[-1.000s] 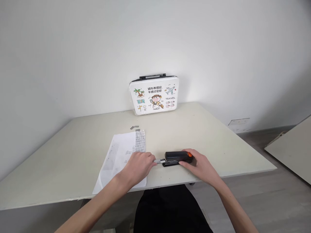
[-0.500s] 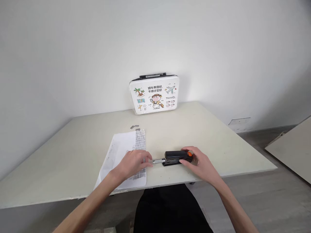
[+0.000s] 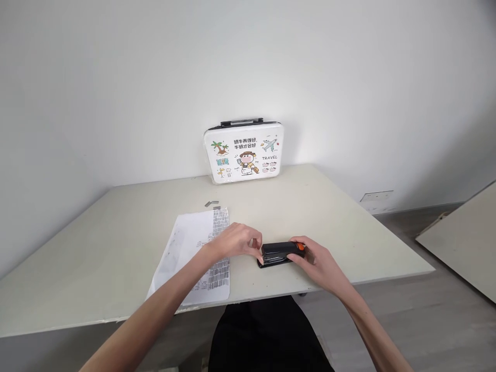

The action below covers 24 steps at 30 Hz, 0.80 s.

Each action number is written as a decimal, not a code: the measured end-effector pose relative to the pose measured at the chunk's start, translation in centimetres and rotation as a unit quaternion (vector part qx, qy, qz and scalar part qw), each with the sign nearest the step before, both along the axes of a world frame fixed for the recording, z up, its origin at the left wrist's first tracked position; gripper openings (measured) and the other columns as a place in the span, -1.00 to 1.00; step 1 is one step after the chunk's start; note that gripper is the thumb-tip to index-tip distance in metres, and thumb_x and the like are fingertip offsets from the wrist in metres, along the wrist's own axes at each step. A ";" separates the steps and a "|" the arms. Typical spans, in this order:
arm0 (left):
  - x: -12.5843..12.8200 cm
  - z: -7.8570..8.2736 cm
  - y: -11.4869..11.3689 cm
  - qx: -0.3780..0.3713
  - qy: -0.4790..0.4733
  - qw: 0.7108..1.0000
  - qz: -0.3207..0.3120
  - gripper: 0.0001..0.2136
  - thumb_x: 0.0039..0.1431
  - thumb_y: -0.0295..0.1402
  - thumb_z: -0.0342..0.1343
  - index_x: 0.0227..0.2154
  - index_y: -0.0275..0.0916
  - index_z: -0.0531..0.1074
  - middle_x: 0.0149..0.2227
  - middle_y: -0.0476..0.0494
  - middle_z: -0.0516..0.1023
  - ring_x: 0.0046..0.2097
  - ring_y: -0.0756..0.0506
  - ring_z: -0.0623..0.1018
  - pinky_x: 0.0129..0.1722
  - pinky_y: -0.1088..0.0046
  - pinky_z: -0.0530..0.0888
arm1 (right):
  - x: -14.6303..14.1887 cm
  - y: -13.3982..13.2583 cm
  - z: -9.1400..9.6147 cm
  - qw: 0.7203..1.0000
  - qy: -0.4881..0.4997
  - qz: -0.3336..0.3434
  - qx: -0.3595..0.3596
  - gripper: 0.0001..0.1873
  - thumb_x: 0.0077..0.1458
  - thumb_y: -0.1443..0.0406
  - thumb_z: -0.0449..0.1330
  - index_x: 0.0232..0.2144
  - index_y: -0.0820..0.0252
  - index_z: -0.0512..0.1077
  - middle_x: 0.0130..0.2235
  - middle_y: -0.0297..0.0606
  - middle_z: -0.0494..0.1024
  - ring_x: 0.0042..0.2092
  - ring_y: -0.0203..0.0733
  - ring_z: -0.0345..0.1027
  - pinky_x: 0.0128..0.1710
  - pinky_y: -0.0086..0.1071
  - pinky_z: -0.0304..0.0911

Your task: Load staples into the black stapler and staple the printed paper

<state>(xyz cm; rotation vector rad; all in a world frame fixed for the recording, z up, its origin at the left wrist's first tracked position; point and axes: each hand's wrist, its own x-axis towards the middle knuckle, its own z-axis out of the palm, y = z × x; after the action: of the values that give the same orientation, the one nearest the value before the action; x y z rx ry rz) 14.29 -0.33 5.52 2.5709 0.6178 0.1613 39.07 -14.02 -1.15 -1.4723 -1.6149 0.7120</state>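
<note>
A black stapler (image 3: pixel 277 253) with an orange patch at its rear end lies on the table near the front edge. My right hand (image 3: pixel 316 258) grips its rear end, thumb on the near side and fingers over the far side. Curled at the stapler's front end is my left hand (image 3: pixel 245 242), its thumb and fingertips pressed against the tip. No metal staple tray sticks out of the front now. Beneath my left forearm lies a sheet of white paper (image 3: pixel 189 232) with dark print along its right side.
Several small grey staple strips (image 3: pixel 212 203) lie just beyond the paper. A white case (image 3: pixel 246 152) with cartoon prints and a black handle stands at the back against the wall. The table's front edge (image 3: pixel 329 285) runs close to the stapler.
My left hand has moved right to the stapler's front end, and the metal tray that stuck out has slid inside. My right hand keeps its hold on the rear. The view has shifted slightly.
</note>
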 end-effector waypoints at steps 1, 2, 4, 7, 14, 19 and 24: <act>-0.1 -0.2 -0.1 0.005 -0.003 1.000 0.003 -0.59 0.05 0.09 0.37 -0.46 -0.19 0.54 -0.51 0.06 0.57 -0.50 0.01 0.49 -0.51 0.49 0.19 | 0.0 0.0 0.0 1.000 0.000 0.002 0.000 -0.59 0.30 -0.09 0.13 0.00 -0.01 0.43 -0.05 -0.20 0.59 -0.16 -0.05 0.47 -0.24 -0.25 0.41; -0.3 -0.3 -0.3 0.011 -0.006 1.000 0.006 -0.58 0.08 0.10 0.34 -0.48 -0.20 0.52 -0.52 0.06 0.56 -0.51 0.01 0.47 -0.51 0.49 0.17 | 0.1 0.0 0.0 1.000 0.000 0.005 -0.001 -0.60 0.30 -0.08 0.13 0.00 -0.01 0.43 -0.05 -0.20 0.58 -0.15 -0.05 0.46 -0.23 -0.25 0.40; -0.6 -0.6 -0.6 0.028 -0.007 1.000 0.006 -0.54 0.14 0.12 0.28 -0.52 -0.21 0.47 -0.56 0.05 0.52 -0.55 0.03 0.42 -0.52 0.48 0.13 | 0.1 0.0 -0.1 1.000 -0.002 0.014 -0.001 -0.61 0.32 -0.07 0.13 0.00 -0.02 0.42 -0.05 -0.21 0.58 -0.15 -0.05 0.44 -0.22 -0.25 0.39; -0.5 -0.9 -0.8 0.063 -0.014 0.998 -0.010 -0.49 0.23 0.14 0.18 -0.57 -0.22 0.43 -0.59 0.04 0.50 -0.59 0.04 0.35 -0.52 0.45 0.08 | 0.3 0.0 -0.1 1.000 -0.008 0.022 -0.005 -0.62 0.32 -0.07 0.12 -0.01 -0.01 0.41 -0.08 -0.21 0.57 -0.18 -0.06 0.41 -0.22 -0.24 0.37; -1.8 -0.3 -2.2 0.106 -0.012 0.994 0.019 -0.54 0.32 0.09 0.12 -0.49 -0.21 0.44 -0.53 0.02 0.52 -0.53 -0.01 0.43 -0.51 0.45 0.17 | 0.2 -0.2 0.0 0.999 0.007 0.013 -0.030 -0.60 0.30 -0.08 0.15 0.01 -0.02 0.41 -0.03 -0.21 0.57 -0.15 -0.05 0.44 -0.21 -0.24 0.39; -9.5 1.9 -6.2 0.136 -0.003 0.986 0.096 -0.68 0.39 0.00 0.07 -0.13 -0.15 0.51 -0.15 -0.14 0.62 -0.11 -0.17 0.58 -0.16 0.31 0.48 | -0.1 -0.5 0.5 0.999 0.012 0.000 -0.048 -0.63 0.27 -0.08 0.18 -0.02 -0.05 0.44 -0.06 -0.25 0.59 -0.16 -0.06 0.46 -0.20 -0.23 0.40; -15.7 0.5 -9.7 0.133 0.083 0.982 0.102 -0.16 0.21 0.17 0.18 0.45 0.02 0.02 0.46 -0.17 0.15 0.45 -0.39 0.14 0.33 -0.01 0.28 | -0.1 -0.6 0.7 0.998 0.009 0.004 -0.056 -0.62 0.26 -0.09 0.17 -0.04 -0.05 0.44 -0.09 -0.26 0.58 -0.18 -0.07 0.45 -0.21 -0.23 0.39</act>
<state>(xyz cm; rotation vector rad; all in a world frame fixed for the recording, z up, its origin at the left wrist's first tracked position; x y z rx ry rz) -1.39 -10.00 6.04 2.7918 0.9832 0.1036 38.95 -14.66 -0.49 -1.5343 -1.5906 0.8304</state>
